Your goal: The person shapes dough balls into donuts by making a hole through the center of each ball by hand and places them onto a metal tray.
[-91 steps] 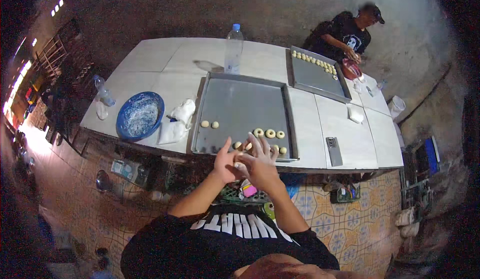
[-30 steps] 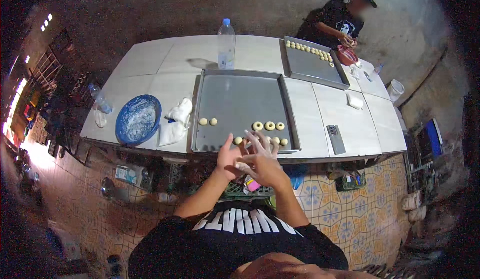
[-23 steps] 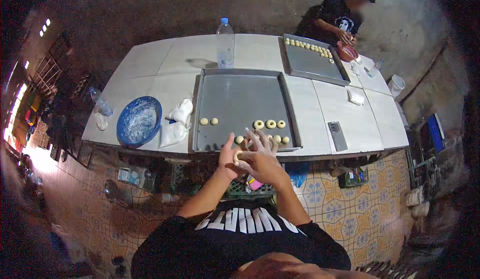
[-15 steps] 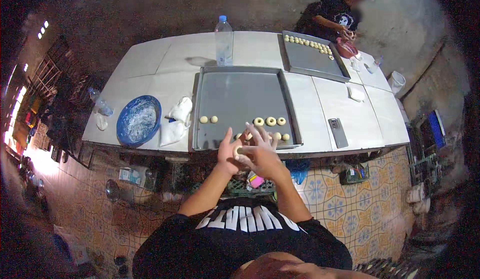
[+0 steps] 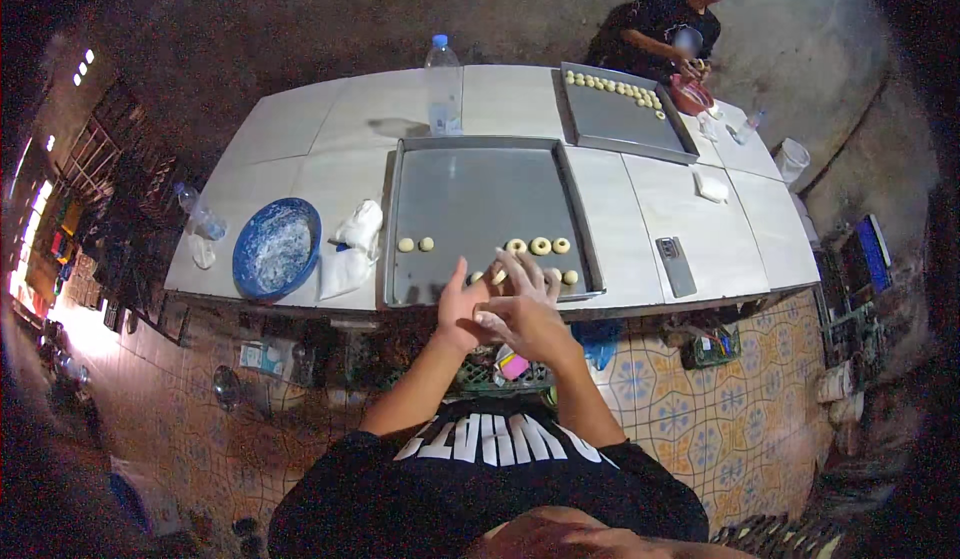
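Note:
Over the near edge of a large metal tray (image 5: 480, 174), my left hand (image 5: 460, 311) is turned palm inward with its thumb stretched up. My right hand (image 5: 528, 309), pale with flour, lies across that palm, fingers spread and thumb bent inward. A small dough ball is held between the two palms, now mostly hidden by the right hand. On the tray, two dough balls (image 5: 427, 244) sit at the left. A row of dough rings (image 5: 541, 246) lies at the right, and more dough pieces (image 5: 570, 278) show nearer, partly behind my fingers.
A blue basin of flour (image 5: 278, 247) and a white cloth bundle (image 5: 350, 254) stand left of the tray. Behind it is a water bottle (image 5: 443, 89). A phone (image 5: 676, 266) lies right. Across the table a person (image 5: 665, 34) works beside a second tray (image 5: 625, 129) and a red bowl (image 5: 690, 94).
My right hand has shifted slightly over the left palm, covering the dough ball that showed between them before. The dough on the tray stays in place. The person opposite has moved their hands slightly.

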The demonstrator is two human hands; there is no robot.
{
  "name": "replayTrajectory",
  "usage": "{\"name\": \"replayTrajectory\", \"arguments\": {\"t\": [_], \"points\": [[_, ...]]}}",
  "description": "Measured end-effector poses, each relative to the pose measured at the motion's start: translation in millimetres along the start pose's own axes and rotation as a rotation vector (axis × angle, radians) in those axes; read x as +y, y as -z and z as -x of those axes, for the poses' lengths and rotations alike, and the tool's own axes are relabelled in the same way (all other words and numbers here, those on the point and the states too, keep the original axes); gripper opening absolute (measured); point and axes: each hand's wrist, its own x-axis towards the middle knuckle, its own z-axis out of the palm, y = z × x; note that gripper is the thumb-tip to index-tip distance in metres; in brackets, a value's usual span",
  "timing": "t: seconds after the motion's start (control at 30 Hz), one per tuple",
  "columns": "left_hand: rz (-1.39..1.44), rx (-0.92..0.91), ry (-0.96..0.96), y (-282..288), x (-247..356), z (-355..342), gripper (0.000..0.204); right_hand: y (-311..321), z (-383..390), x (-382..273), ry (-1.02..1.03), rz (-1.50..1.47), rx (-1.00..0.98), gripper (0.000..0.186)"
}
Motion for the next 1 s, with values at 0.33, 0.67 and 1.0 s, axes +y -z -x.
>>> {"name": "replayTrajectory", "arguments": {"t": [0.33,0.67,1.0], "points": [[0.018,-0.082,0.005,22.9,0.3,-9.9,0.072,-5.5,2.4,-0.5,-0.058,0.050,0.091,0.041],[-0.023,-0.006,-0.021,-1.6,-5.2,-0.9,0.075,3.4,4.9,-2.6,-0.011,0.009,0.032,0.032],[-0.043,-0.044,0.017,-19.5,-9.7,-2.3,0.075,2.7,7.5,5.5,-0.043,0.037,0.032,0.036]]}}
